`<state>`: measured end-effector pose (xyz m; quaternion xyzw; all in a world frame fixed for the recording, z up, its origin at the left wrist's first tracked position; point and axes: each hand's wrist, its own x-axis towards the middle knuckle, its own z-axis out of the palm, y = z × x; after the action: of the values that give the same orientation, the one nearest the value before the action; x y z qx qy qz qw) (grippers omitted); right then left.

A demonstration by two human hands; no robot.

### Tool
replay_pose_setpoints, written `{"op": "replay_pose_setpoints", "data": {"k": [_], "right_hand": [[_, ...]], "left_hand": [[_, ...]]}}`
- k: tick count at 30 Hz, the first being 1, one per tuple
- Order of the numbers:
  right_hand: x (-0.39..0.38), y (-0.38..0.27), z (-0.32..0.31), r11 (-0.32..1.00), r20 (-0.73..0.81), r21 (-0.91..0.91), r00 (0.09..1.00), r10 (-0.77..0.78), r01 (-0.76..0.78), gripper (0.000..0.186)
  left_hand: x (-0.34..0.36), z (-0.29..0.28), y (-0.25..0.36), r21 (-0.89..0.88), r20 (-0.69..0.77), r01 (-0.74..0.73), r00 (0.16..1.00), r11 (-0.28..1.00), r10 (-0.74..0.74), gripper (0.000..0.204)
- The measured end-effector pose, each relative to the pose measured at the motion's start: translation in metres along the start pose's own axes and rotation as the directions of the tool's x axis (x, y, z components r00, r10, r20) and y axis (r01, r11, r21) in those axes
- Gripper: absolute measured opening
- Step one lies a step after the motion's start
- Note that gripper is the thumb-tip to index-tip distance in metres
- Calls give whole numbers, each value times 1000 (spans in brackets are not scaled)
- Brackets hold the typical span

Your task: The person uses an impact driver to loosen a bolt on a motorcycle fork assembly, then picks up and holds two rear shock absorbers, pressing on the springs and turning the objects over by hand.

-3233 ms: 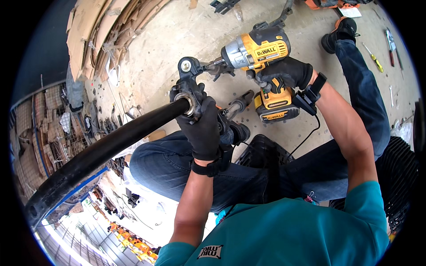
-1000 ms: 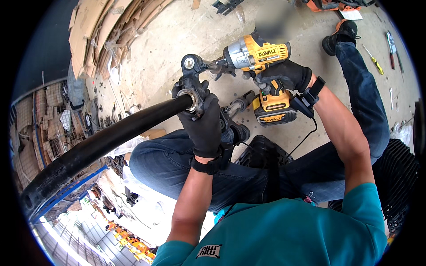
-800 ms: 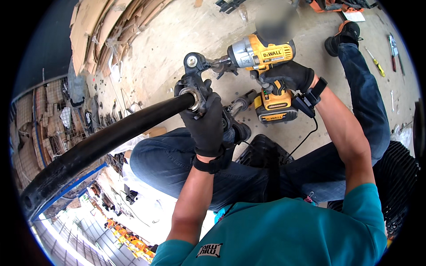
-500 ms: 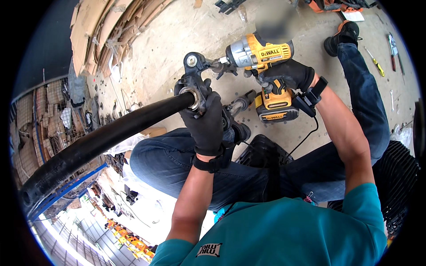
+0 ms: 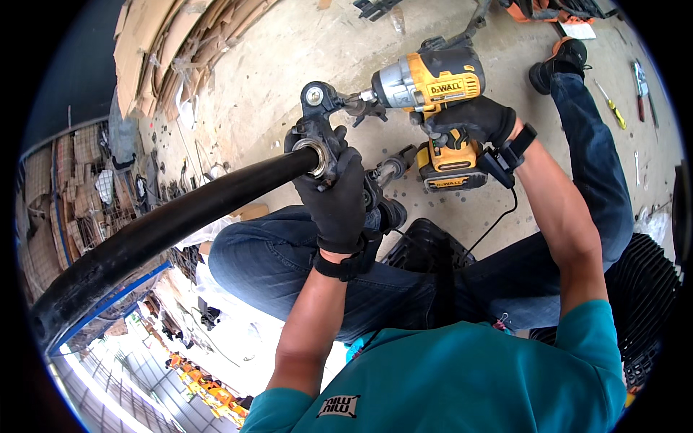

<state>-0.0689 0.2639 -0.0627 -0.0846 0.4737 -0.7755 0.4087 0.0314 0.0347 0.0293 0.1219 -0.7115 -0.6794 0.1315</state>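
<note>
My gloved right hand [image 5: 473, 121] is wrapped round the grip of a yellow and black cordless impact wrench [image 5: 433, 78], its battery at the bottom. The tool's nose points left, and its bit end meets the side of a dark metal bracket [image 5: 315, 101] with a round bushing at its top. In a black glove, my left hand [image 5: 333, 202] grips the lower part of that bracket. A long, thick black tube [image 5: 180, 198] runs from a shiny ring in the bracket out to the lower left. What the left fingers press on behind the bracket is hidden.
Below the wrench, a metal joint piece [image 5: 392, 169] lies on the concrete floor by my shoe. At the right are a yellow screwdriver [image 5: 612, 105], red-handled pliers [image 5: 639, 90] and a small wrench [image 5: 637, 167]. Stacked cardboard [image 5: 144, 58] stands at the upper left.
The impact wrench and my right hand have shifted slightly right and the battery end has risen a little. My left hand keeps its hold on the bracket, almost unmoved.
</note>
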Motion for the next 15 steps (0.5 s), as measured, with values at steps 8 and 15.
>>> {"op": "replay_pose_setpoints", "data": {"k": [8,15], "right_hand": [[0,5,-4,1000,-6,21,1000,-2,2,37],[-27,2,-11,993,-19,116,1000,-10,12,31]], "left_hand": [[-2,4,4,-17,20,-2,1000,1000,3,56],[0,0,0,16,1,-50,999,999,50,66]]}}
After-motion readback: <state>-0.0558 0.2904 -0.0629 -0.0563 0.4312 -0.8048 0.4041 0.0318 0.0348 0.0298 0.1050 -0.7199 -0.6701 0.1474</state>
